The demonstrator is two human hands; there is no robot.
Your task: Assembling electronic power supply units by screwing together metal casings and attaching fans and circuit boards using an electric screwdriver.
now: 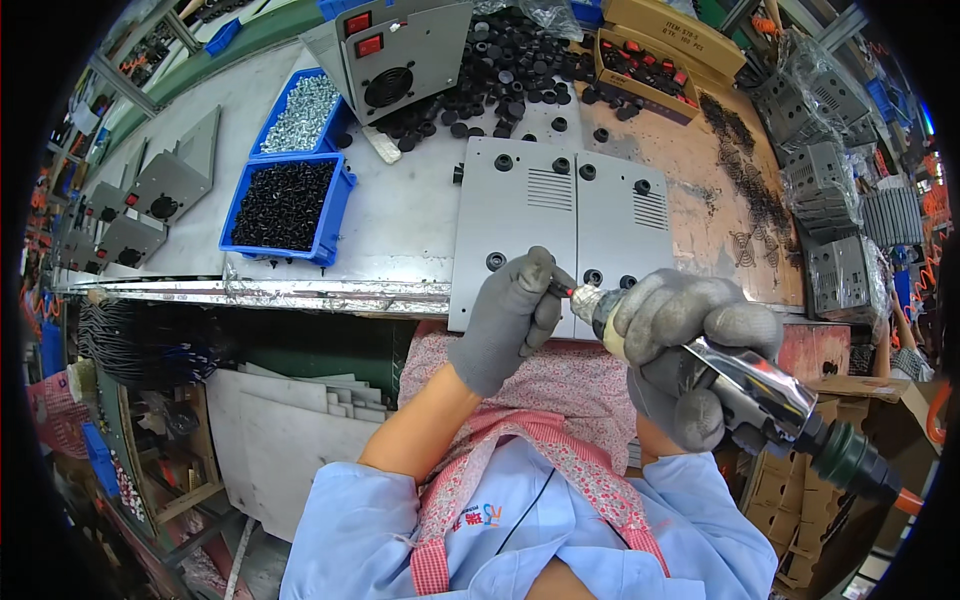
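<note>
My right hand [690, 340] is wrapped around a shiny powered screwdriver [765, 388], whose hose runs off to the lower right. My left hand [508, 315] is closed, thumb and fingers pinching a small dark piece [561, 284] at the driver's tip; its exact kind is too small to tell. Both wear grey gloves. Below the hands, two grey metal panels [515, 215] [625, 225] lie side by side at the table's near edge, with slotted vents. Several round black feet [503, 161] [495, 261] sit on them, some partly near the hands.
Blue bins hold black screws [278, 205] and silver screws [303, 112]. Loose black feet [500, 60] are heaped behind the panels, beside a grey housing [410, 60] with red switches. A cardboard box [645, 85] holds red-and-black parts. Wrapped housings [838, 270] are stacked at right.
</note>
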